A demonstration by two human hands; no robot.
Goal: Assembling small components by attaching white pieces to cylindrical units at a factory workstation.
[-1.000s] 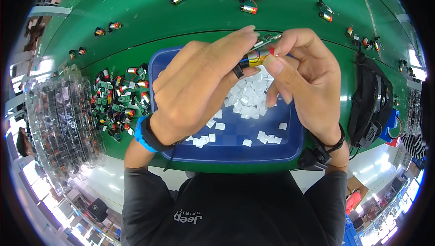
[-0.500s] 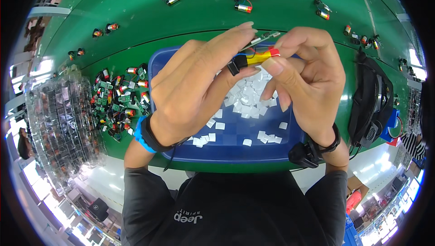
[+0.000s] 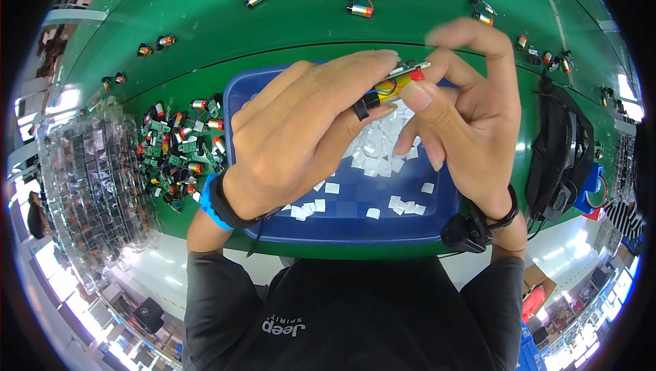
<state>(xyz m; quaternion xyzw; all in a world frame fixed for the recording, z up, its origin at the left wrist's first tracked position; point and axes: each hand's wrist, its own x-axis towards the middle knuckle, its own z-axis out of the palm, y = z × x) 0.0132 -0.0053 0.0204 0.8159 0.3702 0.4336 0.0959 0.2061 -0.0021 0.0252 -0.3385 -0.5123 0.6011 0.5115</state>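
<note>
My left hand (image 3: pixel 294 121) grips a small cylindrical battery (image 3: pixel 389 89) with a yellow body, red end and black cap. A green circuit board (image 3: pixel 408 68) lies along the battery, joined by thin wires, under my left fingertips. My right hand (image 3: pixel 471 91) pinches the red end, its thumb against the battery and a bent finger by the board's tip. The right index finger is raised away and blurred. Below both hands stands a blue tray (image 3: pixel 342 229) with a heap of small white square pieces (image 3: pixel 377 156), several scattered toward its near side.
Left of the tray lies a pile of battery-and-board assemblies (image 3: pixel 179 142), beside stacked clear plastic trays (image 3: pixel 92 186). A black bag (image 3: pixel 557 145) lies on the right. Spaced assemblies (image 3: pixel 360 2) sit on the green surface (image 3: pixel 307 19) beyond a dark seam.
The board has folded down closer to the battery. My right index finger has lifted off upward. The spaced assemblies at the back have shifted slightly left.
</note>
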